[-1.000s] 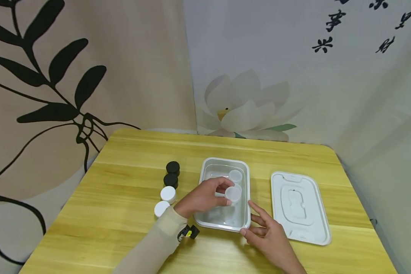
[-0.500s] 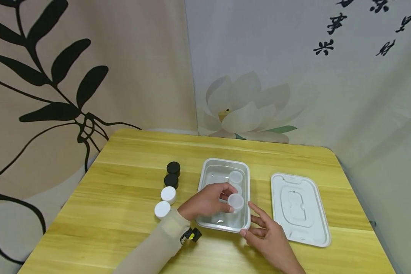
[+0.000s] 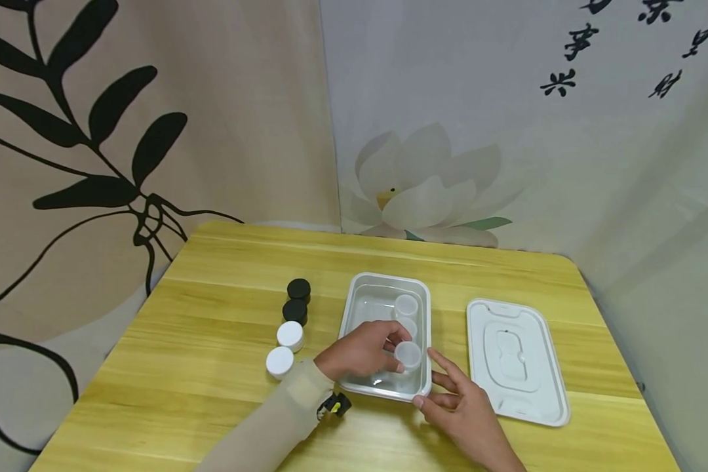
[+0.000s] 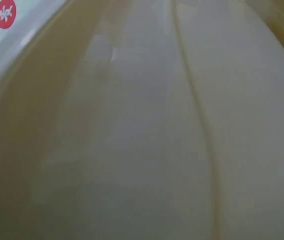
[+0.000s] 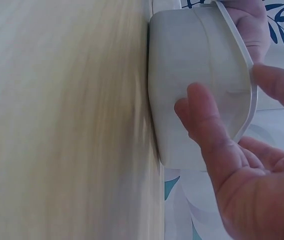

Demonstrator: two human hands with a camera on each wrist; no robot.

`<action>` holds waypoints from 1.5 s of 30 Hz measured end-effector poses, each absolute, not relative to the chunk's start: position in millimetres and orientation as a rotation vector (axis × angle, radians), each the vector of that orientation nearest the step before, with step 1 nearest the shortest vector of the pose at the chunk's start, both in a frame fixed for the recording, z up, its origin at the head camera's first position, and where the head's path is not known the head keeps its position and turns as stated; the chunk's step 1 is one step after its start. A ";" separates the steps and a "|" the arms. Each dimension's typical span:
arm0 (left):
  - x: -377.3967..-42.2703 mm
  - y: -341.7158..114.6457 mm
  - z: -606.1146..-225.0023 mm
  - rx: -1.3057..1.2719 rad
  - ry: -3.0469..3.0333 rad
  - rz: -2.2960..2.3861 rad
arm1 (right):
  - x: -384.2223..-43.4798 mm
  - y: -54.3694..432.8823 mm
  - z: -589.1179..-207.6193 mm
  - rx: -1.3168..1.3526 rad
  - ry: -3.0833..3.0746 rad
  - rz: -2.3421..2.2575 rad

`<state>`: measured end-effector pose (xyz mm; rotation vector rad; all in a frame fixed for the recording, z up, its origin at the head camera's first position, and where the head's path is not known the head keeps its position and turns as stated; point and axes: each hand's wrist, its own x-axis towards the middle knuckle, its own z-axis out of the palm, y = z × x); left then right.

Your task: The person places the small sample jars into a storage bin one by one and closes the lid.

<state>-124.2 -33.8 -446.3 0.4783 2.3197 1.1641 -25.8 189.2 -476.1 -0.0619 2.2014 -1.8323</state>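
Note:
Inside a pale rectangular plastic box (image 3: 356,305), my left hand (image 3: 360,347) pinches a small round translucent white jar (image 3: 408,356) between thumb and fingers, near the box's right wall. Two more such jars lie beyond it along that wall: a far jar (image 3: 406,305) and a middle jar (image 3: 409,325), the latter partly covered by my fingers. My right hand (image 3: 466,410) rests at the near right corner of the box, thumb and forefinger touching its outside, fingers fairly straight. The right wrist view shows this hand (image 5: 252,170) against the box wall (image 5: 182,55). Only the box's outer wall (image 4: 121,150) fills most of the left wrist view.
Left of the box, two black round jars (image 3: 295,311) and two white round jars (image 3: 290,335) stand in a row. A white lid (image 3: 518,360) lies flat on the wooden table (image 3: 212,367) to the right. Printed curtains (image 3: 259,118) hang behind the table.
My left hand has carried the jar nearer to me along the box's right side, uncovering part of the middle jar. The right hand stays at the corner.

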 end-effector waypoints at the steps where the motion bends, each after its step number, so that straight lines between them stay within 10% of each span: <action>1: -124.2 -33.5 -446.9 0.476 2.322 1.161 | -25.7 189.1 -476.2 -0.062 2.199 -1.834; 45: -120.4 -33.8 -447.1 0.426 2.392 1.113 | -26.2 185.6 -476.1 -0.034 2.180 -1.848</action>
